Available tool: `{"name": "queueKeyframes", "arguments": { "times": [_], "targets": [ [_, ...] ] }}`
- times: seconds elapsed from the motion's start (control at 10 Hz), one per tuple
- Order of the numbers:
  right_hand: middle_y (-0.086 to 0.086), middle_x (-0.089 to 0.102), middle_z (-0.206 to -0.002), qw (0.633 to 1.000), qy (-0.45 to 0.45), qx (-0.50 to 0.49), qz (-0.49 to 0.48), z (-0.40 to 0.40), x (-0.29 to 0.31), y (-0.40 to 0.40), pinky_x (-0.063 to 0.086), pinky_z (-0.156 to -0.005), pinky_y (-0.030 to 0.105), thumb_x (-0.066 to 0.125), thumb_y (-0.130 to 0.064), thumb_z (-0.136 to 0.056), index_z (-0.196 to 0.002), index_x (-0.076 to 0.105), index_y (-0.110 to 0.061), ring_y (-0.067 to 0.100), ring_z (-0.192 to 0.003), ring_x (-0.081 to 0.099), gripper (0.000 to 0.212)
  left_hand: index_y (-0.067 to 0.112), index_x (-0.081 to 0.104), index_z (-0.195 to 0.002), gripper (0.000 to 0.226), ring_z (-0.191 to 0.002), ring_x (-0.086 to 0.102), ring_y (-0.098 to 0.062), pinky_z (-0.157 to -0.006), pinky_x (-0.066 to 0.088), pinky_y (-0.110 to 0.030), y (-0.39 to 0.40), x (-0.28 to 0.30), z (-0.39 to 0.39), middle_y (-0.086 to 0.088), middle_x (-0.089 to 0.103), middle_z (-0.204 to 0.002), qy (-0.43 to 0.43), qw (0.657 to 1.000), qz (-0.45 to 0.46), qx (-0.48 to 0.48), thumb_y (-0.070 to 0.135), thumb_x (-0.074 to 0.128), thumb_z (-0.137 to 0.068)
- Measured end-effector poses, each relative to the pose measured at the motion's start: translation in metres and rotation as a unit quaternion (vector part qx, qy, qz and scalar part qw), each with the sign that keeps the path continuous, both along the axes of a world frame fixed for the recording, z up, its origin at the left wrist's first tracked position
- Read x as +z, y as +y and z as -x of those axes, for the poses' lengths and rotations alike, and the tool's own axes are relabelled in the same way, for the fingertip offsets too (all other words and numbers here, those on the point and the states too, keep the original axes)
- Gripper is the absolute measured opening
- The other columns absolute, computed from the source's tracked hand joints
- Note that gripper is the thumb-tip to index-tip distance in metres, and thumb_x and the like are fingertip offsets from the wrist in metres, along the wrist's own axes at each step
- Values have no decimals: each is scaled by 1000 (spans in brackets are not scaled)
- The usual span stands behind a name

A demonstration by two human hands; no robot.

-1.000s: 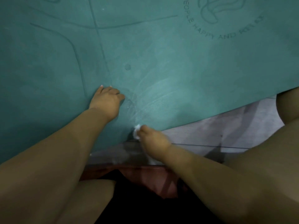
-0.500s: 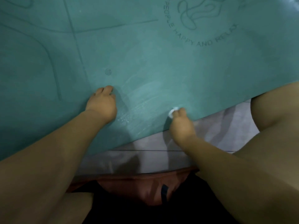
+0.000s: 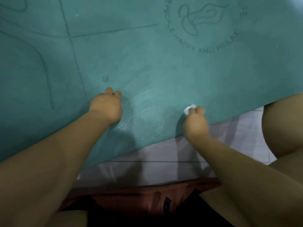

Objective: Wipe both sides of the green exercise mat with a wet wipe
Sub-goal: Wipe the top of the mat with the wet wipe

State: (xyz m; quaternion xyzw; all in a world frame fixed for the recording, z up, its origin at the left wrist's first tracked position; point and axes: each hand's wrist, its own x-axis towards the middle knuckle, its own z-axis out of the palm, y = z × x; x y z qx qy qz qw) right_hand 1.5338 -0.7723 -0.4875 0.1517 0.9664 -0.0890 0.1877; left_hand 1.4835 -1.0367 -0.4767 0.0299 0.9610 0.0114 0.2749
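The green exercise mat [image 3: 147, 59] lies flat on the tiled floor [image 3: 155, 163] and fills most of the view, its near edge running on a slant from lower left to upper right. A round printed logo [image 3: 201, 25] with lettering sits toward the mat's far right side. The right hand [image 3: 196, 123] rests on the mat just inside that near edge, fingers curled round a small white wet wipe [image 3: 189, 109] that pokes out past the fingertips and touches the mat. The left hand [image 3: 106, 107] presses down on the mat well to the left of the wipe, its fingers bent under (whether anything is in it I cannot tell). Between the two hands the mat has a pale wet sheen [image 3: 142, 110]. A bare knee [image 3: 283, 125] overlaps the mat's edge at the right.
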Motion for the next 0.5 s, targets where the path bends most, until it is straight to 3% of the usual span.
{"name": "queueKeyframes", "arguments": {
  "times": [0.1, 0.2, 0.3, 0.4, 0.5],
  "targets": [
    [20, 59, -86, 954, 68, 268, 118, -22, -3, -40, 48, -44, 33, 43, -5, -75, -99, 65, 2, 36, -58, 61, 33, 14, 21, -144, 58, -110, 47, -37, -85, 43, -41, 5, -1, 5, -16, 37, -128, -2, 1000, 6, 7, 36, 45, -96],
    [16, 53, -117, 888, 5, 451, 92, 9, -1, -28, 48, -76, 38, 37, -15, -94, -122, 55, -6, 33, -98, 57, 34, 13, 32, -138, 48, -109, 44, -34, -83, 42, -39, 1, -2, 10, -14, 37, -125, 5, 1000, 13, 1, 36, 43, -97],
    [18, 41, -134, 983, 60, 170, 25, 76, -4, 26, 37, -96, 34, 41, -3, -93, -130, 48, -6, 34, -116, 48, 37, 17, 43, -133, 39, -111, 41, -33, -90, 42, -41, -7, -4, 17, -11, 38, -124, 3, 1000, -20, 22, 32, 43, -97],
    [20, 44, -126, 996, 77, -43, 16, 94, -3, 30, 37, -81, 30, 44, -3, -90, -119, 54, -2, 35, -109, 48, 31, 16, 51, -126, 34, -111, 40, -32, -94, 42, -42, -7, -7, 22, -11, 39, -123, 12, 999, -30, 27, 30, 44, -96],
    [18, 54, -114, 993, 87, 69, -33, 87, -27, -4, 34, -85, 26, 41, 4, -84, -106, 58, -2, 33, -106, 56, 29, 12, 60, -114, 29, -115, 35, -31, -100, 38, -41, 0, -13, 29, -10, 39, -123, 38, 997, -56, 41, 30, 49, -94]
  ]
}}
